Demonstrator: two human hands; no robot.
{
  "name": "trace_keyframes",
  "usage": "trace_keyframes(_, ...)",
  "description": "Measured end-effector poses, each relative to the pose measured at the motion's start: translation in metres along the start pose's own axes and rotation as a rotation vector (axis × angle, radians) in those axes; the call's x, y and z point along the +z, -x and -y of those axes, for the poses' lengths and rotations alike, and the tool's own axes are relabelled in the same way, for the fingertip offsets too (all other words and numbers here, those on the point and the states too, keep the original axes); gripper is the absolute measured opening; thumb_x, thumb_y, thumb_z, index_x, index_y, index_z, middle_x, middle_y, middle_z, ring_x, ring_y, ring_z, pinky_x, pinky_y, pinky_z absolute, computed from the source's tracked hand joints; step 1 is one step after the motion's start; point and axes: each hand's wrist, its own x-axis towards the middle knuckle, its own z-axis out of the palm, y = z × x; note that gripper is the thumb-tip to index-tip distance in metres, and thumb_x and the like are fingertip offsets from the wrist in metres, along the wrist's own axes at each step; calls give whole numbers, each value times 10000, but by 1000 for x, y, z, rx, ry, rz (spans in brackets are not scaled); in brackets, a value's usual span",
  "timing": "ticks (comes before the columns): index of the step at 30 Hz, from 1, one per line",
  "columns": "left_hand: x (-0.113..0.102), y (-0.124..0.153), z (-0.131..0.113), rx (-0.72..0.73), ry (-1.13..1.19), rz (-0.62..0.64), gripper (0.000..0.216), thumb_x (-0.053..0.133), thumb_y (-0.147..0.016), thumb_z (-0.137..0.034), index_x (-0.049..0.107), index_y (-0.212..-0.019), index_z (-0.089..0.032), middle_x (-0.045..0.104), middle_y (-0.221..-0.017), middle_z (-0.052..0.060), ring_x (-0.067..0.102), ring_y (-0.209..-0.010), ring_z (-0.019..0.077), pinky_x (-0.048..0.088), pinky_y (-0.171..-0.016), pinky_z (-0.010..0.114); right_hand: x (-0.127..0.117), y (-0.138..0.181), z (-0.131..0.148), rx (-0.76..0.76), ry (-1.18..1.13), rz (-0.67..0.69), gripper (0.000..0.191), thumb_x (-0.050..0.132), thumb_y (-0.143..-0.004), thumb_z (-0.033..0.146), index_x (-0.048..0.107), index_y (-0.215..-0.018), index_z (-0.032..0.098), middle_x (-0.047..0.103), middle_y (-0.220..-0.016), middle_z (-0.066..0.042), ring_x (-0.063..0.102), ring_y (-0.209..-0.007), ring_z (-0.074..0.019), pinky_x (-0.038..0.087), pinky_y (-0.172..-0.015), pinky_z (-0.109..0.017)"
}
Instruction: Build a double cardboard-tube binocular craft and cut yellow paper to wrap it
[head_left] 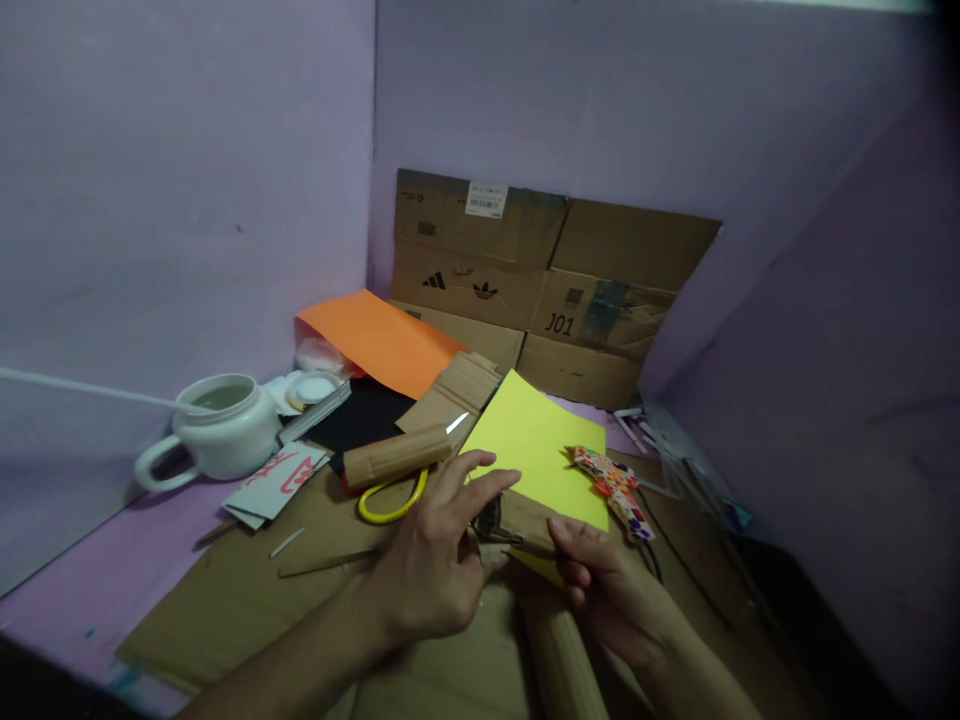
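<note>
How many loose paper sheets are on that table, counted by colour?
orange sheet: 1
yellow sheet: 1
black sheet: 1
Total: 3

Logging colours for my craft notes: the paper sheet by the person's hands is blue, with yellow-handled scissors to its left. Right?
Not quite. The head view shows the paper sheet by the left hand and right hand is yellow, not blue. The yellow-handled scissors do lie to its left.
</note>
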Motion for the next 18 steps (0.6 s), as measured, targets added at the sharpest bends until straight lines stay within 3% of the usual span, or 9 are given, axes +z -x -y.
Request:
trace_keyframes(3,1,-2,3,-95,86,-18,379,639,-719,-98,553,-1069,-216,496,-1247,87,493,-1166,230,396,-983,342,5,4,2,-114,55,86,366,884,-483,383,657,-601,122,490,-363,74,380,-283,-3,364,-312,-100)
trace_keyframes(6,3,-2,10,-185,233,-73,317,618,-737,-96,545,-1013,-235,549,-1157,53,540,-1100,215,422,-929,327,10,9,4,-243,100,141,365,862,-522,387,711,-716,118,617,-531,24,476,-334,-17,410,-370,-119)
trace_keyframes(13,9,2,13,-239,307,-45,374,635,-715,-107,528,-1040,-258,539,-1170,37,512,-1132,229,407,-935,329,7,10,-8,-534,192,-70,269,809,-588,383,736,-697,148,665,-579,2,494,-305,-24,345,-360,-127)
trace_keyframes(18,3,-1,7,-341,263,11,415,665,-713,-283,527,-1098,-210,596,-1065,52,580,-936,225,460,-793,316,12,15,-5,-530,299,-72,204,765,-627,337,740,-695,146,682,-584,-14,503,-317,-55,369,-360,-162)
